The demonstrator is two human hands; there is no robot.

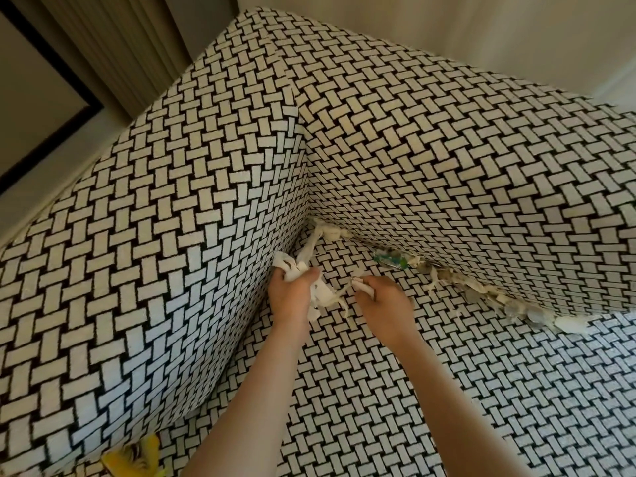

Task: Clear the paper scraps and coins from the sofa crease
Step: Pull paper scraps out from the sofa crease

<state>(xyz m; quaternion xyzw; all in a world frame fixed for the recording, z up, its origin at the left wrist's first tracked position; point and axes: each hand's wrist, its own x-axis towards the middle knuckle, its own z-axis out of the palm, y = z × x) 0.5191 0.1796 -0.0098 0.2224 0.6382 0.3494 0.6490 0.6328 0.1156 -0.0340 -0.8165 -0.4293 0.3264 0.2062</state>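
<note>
The sofa point(447, 390) wears a black-and-white woven pattern. Its crease point(447, 270) runs between seat and backrest, from the corner down to the right. My left hand point(292, 294) is shut on a wad of white paper scraps point(318, 294) near the corner, and a strip of it leads up into the corner. My right hand point(382, 301) pinches a small white scrap point(361, 284) beside it. More torn paper point(447, 278), a green-blue wrapper point(390, 261) and several grey coins point(516, 309) sit along the crease to the right.
The patterned armrest point(155, 270) rises on the left, the backrest point(481, 166) behind. A yellow object point(134, 457) shows at the bottom left edge. Curtains point(113, 46) and a dark-framed panel point(41, 98) stand behind the sofa.
</note>
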